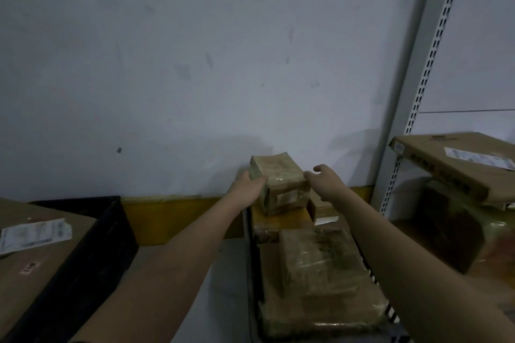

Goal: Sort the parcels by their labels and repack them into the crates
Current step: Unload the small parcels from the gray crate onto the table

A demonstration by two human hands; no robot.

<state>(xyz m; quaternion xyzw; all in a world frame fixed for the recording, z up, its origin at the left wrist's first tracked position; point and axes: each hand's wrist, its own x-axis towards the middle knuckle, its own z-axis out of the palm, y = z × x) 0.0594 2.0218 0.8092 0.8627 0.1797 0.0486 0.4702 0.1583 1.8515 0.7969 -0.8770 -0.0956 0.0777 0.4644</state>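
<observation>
A: From the head view, what does the parcel being handled look like?

B: It is a small brown cardboard parcel [279,183], blocky, wrapped in glossy clear tape, with a pale label on its near face. It sits at the far end of a black crate [252,259] right of centre, resting on top of other flat parcels packed there.

A: And the hands?

B: The left hand [246,186] is against the parcel's left side, thumb on the near edge, fingers wrapped round the far side, gripping it. The right hand [324,179] is just right of the parcel with fingers spread and relaxed; a fingertip looks to be at the top right corner, but I cannot tell whether it touches.

A: What else is in that crate?

B: A large taped parcel [317,264] lies flat in the near part, on a wider flat box. A yellowish box and a small box with a white label are beside the held parcel.

A: What is hard to read?

B: All the label print is blurred. The light is dim. The crate's near end is cut off by the bottom edge.

A: The surroundings?

B: A second black crate [106,242] stands at the left holding a big cardboard box [28,259] with a white label. At the right, a white slotted shelf upright [412,92] carries a flat carton [457,164] tilted over a dark wrapped bundle. Behind is a plain grey-white wall [195,64] with a yellow strip along its base and grey floor between the crates.
</observation>
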